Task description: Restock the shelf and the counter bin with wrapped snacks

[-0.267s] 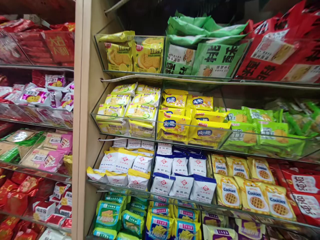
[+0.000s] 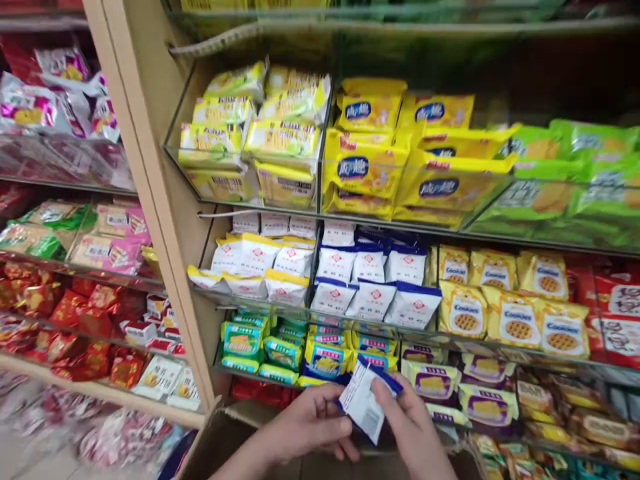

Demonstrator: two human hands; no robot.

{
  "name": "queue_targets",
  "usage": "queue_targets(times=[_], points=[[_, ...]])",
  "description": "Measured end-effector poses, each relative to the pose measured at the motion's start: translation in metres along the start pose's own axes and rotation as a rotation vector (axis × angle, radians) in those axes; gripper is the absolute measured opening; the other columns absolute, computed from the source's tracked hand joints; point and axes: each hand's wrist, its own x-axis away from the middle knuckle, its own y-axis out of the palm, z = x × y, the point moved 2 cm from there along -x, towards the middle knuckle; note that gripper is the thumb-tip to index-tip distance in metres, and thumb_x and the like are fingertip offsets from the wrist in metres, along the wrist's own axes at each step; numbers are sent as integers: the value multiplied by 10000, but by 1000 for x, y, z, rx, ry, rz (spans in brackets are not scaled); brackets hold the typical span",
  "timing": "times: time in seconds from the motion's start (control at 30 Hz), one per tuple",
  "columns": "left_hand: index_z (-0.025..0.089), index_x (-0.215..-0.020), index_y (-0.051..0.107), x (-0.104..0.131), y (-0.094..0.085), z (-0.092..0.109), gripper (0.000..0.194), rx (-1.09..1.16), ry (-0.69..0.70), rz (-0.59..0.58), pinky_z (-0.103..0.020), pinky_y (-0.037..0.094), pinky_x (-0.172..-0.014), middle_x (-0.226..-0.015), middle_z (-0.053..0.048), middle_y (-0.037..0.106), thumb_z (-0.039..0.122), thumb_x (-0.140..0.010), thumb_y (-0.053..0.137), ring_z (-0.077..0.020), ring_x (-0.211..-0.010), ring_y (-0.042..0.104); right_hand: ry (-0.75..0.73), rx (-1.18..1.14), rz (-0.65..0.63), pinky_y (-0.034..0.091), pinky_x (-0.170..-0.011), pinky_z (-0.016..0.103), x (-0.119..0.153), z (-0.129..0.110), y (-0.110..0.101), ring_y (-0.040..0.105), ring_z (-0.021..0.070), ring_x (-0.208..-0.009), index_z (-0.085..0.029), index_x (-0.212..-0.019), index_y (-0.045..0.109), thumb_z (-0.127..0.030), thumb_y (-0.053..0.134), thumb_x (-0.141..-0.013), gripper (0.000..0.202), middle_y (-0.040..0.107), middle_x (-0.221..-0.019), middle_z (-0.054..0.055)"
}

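Between my two hands is a small white snack packet (image 2: 367, 404) with dark blue ends, its printed barcode side facing up. My left hand (image 2: 310, 423) pinches its left edge with thumb and fingers. On the other side my right hand (image 2: 407, 423) grips the packet, thumb pressed on its face. Both hands are over a cardboard box (image 2: 220, 437), whose inside is mostly hidden by my arms. Similar blue-edged white packets (image 2: 370, 300) stand in rows on the shelf just beyond.
Clear-fronted shelves hold yellow biscuit packs (image 2: 367, 163), yellow-edged white packets (image 2: 257, 257), cookie packets (image 2: 517, 327) and green packs (image 2: 243, 340). A wooden upright (image 2: 155, 200) divides off the left shelves. Pink-wrapped items (image 2: 115, 427) lie low at the left.
The view has tilted down, so the shelves sit higher in the picture. My hands, the packet in them and the cardboard box have come into view at the bottom.
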Motion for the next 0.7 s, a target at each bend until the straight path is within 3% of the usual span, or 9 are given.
queue_targets(times=[0.07, 0.13, 0.27, 0.37, 0.43, 0.5, 0.57, 0.7], points=[[156, -969, 568, -1, 2, -3, 339, -44, -30, 9, -160, 412, -500, -852, -59, 651, 367, -712, 638, -134, -641, 655, 52, -137, 125, 446, -575, 245, -5, 11, -3, 588, 158, -658, -191, -906, 473, -489, 536, -748, 344, 642, -737, 7], [171, -993, 561, -2, 4, -4, 305, -39, -44, 10, -151, 417, -488, -884, -60, 645, 359, -756, 591, -124, -634, 657, 62, -215, 167, 439, -546, 238, -5, 19, -3, 582, 157, -649, -194, -885, 474, -479, 544, -746, 325, 639, -729, 3], [225, -1187, 427, -3, 6, -1, 459, 21, -34, -53, -177, 443, -518, -926, -74, 641, 411, -783, 538, -152, -680, 667, -37, -124, 189, 448, -523, 232, 2, 22, -5, 577, 148, -607, -198, -837, 513, -446, 517, -775, 256, 650, -724, 6], [213, -1148, 437, -3, 4, -1, 456, 94, -16, -17, -206, 456, -549, -853, -53, 642, 422, -763, 561, -162, -672, 663, -272, 122, 90, 492, -720, 279, 9, 18, -8, 602, 175, -818, -217, -861, 605, -333, 524, -792, 157, 662, -905, 35], [177, -1049, 507, -4, 2, -2, 369, 169, 28, 48, -246, 473, -622, -814, -45, 631, 411, -769, 558, -162, -722, 647, -476, 267, -3, 441, -883, 358, 15, 16, -8, 532, 204, -1039, -258, -921, 628, -236, 530, -790, 165, 607, -1084, 48], [167, -975, 553, -5, 0, -1, 289, 231, 103, 125, -264, 468, -700, -849, -37, 619, 338, -749, 608, -144, -781, 616, -598, 361, -78, 423, -911, 396, 21, 19, -7, 462, 225, -1137, -273, -930, 631, -174, 524, -785, 206, 515, -1221, 65], [182, -946, 567, -6, -2, -1, 288, 254, 180, 205, -255, 457, -728, -919, -19, 600, 222, -686, 683, -120, -793, 588, -593, 374, -98, 454, -877, 371, 26, 24, -5, 434, 243, -1166, -253, -894, 635, -163, 513, -786, 187, 421, -1309, 86], [211, -962, 555, -10, -2, -1, 406, 241, 266, 251, -262, 450, -728, -994, -10, 579, 114, -608, 728, -127, -825, 563, -384, 141, -7, 436, -903, 359, 30, 34, -3, 380, 260, -1208, -225, -966, 583, -264, 547, -772, 201, 371, -1341, 122]])
